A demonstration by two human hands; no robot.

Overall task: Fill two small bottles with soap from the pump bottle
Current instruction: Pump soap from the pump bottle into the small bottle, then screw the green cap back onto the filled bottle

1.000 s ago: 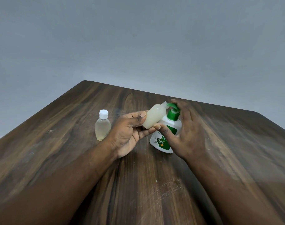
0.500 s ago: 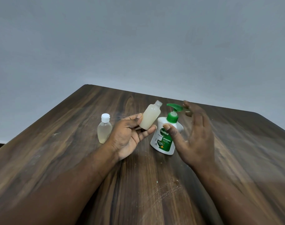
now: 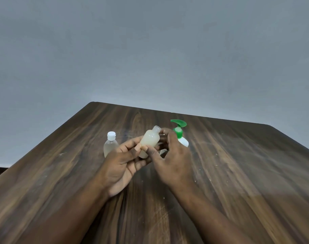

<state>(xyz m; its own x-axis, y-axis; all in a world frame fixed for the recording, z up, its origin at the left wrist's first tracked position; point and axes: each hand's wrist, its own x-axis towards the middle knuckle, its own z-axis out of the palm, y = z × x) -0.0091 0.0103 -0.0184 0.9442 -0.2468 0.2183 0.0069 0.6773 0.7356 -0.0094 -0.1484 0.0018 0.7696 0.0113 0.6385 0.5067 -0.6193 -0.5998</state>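
Note:
My left hand [image 3: 122,166] holds a small uncapped bottle [image 3: 150,139] of pale soap, tilted with its open neck up and to the right. My right hand [image 3: 171,157] has come to the same bottle, its thumb and fingertips pinching the bottle's side. Behind my right hand stands the white pump bottle [image 3: 182,140] with its green pump head [image 3: 178,124]; most of its body is hidden. A second small bottle [image 3: 110,144] with a white cap stands on the table to the left, partly behind my left hand.
The dark wooden table [image 3: 238,173] runs to a far edge just behind the bottles, with a plain grey wall beyond. Its left edge slants down toward me.
My right hand left the pump head and moved left onto the small bottle. My left hand drew the bottle away from the spout and toward me.

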